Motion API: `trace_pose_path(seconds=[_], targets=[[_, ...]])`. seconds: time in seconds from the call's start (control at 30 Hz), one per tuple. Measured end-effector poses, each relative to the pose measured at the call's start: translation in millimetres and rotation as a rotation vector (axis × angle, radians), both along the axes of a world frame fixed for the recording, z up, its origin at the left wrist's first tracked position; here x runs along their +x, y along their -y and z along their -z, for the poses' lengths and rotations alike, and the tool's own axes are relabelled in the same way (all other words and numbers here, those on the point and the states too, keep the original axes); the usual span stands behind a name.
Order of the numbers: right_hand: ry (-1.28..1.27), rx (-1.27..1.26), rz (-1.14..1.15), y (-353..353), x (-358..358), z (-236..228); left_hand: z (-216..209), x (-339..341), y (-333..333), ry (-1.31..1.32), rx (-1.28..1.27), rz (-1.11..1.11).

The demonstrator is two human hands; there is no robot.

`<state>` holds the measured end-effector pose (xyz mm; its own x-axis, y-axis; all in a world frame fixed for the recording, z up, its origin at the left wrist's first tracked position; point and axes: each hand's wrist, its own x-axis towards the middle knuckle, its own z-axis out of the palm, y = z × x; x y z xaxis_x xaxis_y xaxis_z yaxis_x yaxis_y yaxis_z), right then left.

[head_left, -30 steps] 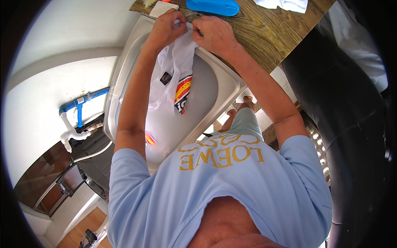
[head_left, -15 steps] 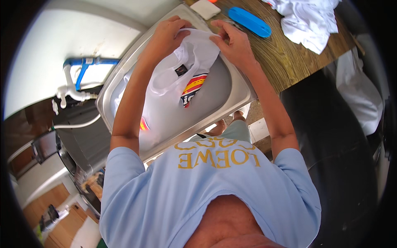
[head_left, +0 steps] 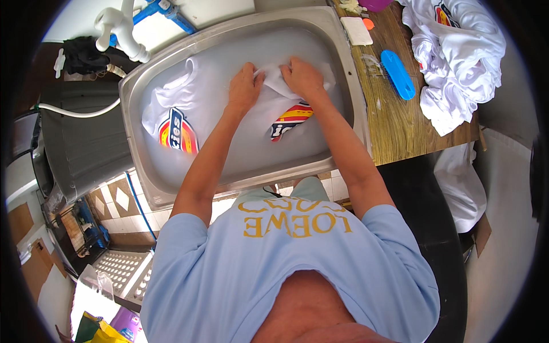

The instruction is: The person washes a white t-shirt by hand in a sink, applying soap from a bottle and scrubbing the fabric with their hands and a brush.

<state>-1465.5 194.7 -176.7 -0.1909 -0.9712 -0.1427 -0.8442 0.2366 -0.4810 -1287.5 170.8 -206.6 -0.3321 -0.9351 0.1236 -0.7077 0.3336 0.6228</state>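
Note:
Both of my hands grip a wet white T-shirt [head_left: 271, 86] in cloudy water inside a metal sink [head_left: 229, 191]. My left hand [head_left: 246, 88] pinches its cloth near the middle of the basin. A short way to the right, my right hand [head_left: 303, 78] has its fingers closed on the same shirt. A red, yellow and black print [head_left: 290, 120] shows on the cloth below my right hand. Much of this shirt is under the murky water. At the left of the basin floats a second white T-shirt [head_left: 177, 86] with a similar print, partly sunk.
Right of the sink, a wooden counter [head_left: 394, 134] holds a blue brush [head_left: 397, 74], a white block [head_left: 356, 31] and a heap of white shirts [head_left: 460, 63]. A white tap [head_left: 120, 28] and blue pipe [head_left: 166, 11] stand at the far left, above a pale hose [head_left: 80, 113].
My hands have come down from the sink's far rim with the T-shirt, which was held up and now lies in the water. The view has shifted, showing more of the sink.

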Motion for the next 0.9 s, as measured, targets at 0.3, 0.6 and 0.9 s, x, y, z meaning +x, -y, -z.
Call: trace_pose_path(seconds=[0.3,0.6,0.9], targets=[[0.661,-0.003,0.117,14.1,-13.9,23.3,72.2,8.5,5.6,-0.102,-0.097,-0.300],[1.733,-0.043,0.338,-12.4,6.7,-0.6,-71.0,-67.0,-13.0,-1.413,0.514,-0.031],[1.859,0.051,0.591,10.7,42.9,21.4,-43.0,-61.3,16.7,-0.829,0.299,-0.222]])
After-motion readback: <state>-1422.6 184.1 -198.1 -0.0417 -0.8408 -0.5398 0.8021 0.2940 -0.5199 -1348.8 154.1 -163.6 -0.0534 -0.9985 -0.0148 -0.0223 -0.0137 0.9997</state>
